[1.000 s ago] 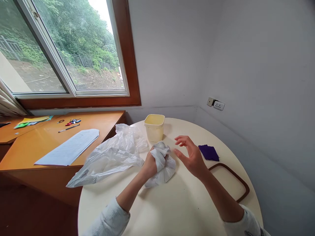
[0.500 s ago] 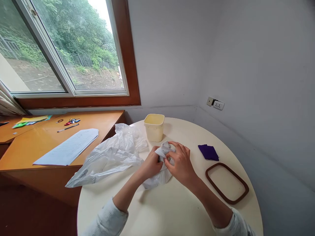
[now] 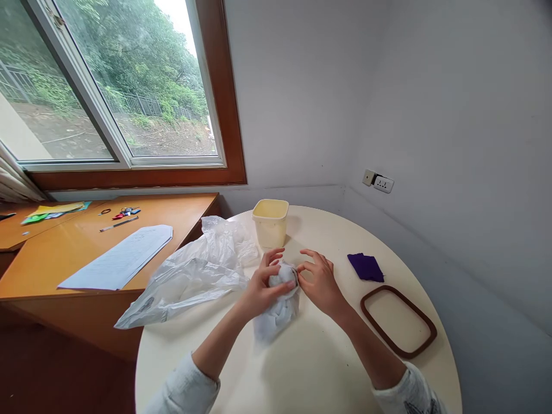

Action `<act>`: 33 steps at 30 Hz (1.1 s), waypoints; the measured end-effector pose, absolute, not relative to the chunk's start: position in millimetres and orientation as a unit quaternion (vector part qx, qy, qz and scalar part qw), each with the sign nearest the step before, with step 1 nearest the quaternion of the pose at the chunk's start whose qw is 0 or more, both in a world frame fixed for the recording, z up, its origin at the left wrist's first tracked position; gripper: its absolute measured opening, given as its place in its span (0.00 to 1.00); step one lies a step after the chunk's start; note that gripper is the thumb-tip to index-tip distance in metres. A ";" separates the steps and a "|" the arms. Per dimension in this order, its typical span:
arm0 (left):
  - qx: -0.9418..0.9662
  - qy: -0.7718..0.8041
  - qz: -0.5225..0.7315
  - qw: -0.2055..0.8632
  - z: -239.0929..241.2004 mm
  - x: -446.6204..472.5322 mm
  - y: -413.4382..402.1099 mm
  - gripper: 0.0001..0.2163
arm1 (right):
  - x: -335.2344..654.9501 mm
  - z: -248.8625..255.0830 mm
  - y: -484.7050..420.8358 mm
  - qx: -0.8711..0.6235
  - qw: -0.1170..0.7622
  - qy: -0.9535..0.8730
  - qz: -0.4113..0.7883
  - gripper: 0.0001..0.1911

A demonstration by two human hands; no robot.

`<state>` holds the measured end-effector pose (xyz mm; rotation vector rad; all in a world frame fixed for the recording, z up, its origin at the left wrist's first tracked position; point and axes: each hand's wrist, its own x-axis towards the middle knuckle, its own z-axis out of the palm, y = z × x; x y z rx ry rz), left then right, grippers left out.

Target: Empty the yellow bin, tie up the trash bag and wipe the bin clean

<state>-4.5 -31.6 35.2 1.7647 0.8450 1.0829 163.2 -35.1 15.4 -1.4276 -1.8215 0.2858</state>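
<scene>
Table: in front of tub, left hand clasps bundle, presumably steadying it; right hand at edge, pinch unclear.

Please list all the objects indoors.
Round table: 1, cream, centre
Square tub: 1, yellow, table's back
Crumpled plastic: 1 heap, whitish, table's left
Soft bundle: 1, white, between hands
Cloth: at least 1, purple, table's right
Rounded frame: 1, brown, table's right
Wooden desk: 1, orange, left
Paper stack: 1, white, desk
Small items: several, mixed, desk
Flat sheets: several, multicoloured, left
Curtain: 1, beige, left
Window: 1, brown frame, left
Wall plates: 2, pale, right
Left hand, right hand: 2, pale sleeves, at bundle
</scene>
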 end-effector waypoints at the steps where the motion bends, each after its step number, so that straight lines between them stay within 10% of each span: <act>1: 0.660 0.341 0.450 0.496 33.7 -3.2 -31.0 0.09 | 162.8 14.6 -35.0 -0.561 0.391 -0.719 0.126 0.06; 6: 0.459 0.327 0.470 0.679 25.9 1.8 -30.0 0.20 | 159.4 13.2 -37.9 -0.552 0.366 -0.727 0.180 0.07; 22: 0.681 0.336 0.369 0.536 9.2 -6.4 -30.9 0.21 | 164.1 12.8 -33.0 -0.457 0.505 -0.624 0.383 0.26; 33: 0.645 0.367 0.503 0.442 -19.8 -3.7 -28.2 0.10 | 166.1 8.4 -22.0 -0.453 0.585 -0.518 0.429 0.10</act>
